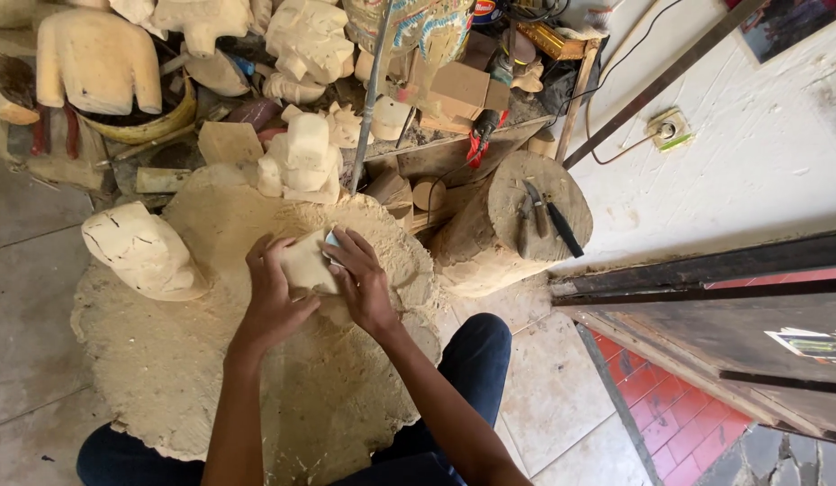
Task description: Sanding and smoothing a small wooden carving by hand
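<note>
At the frame's centre a pale wooden block [305, 263] lies on a round, sawdust-coated mat [166, 360]; the left hand [272, 301] grasps the block's left side with curled fingers, while the right hand [362, 281] presses a small pale sheet [331, 239], fingers flat and extended, against its upper right edge; to the left, close by, stands a cracked, rounded wooden carving [143, 252]; just above the hands sits a blocky rough-cut figure [302, 166]; right of centre a tree-stump block [503, 225] carries dark-handled chisels [546, 219]; unfinished smooth torsos [98, 58] crowd the upper left.
</note>
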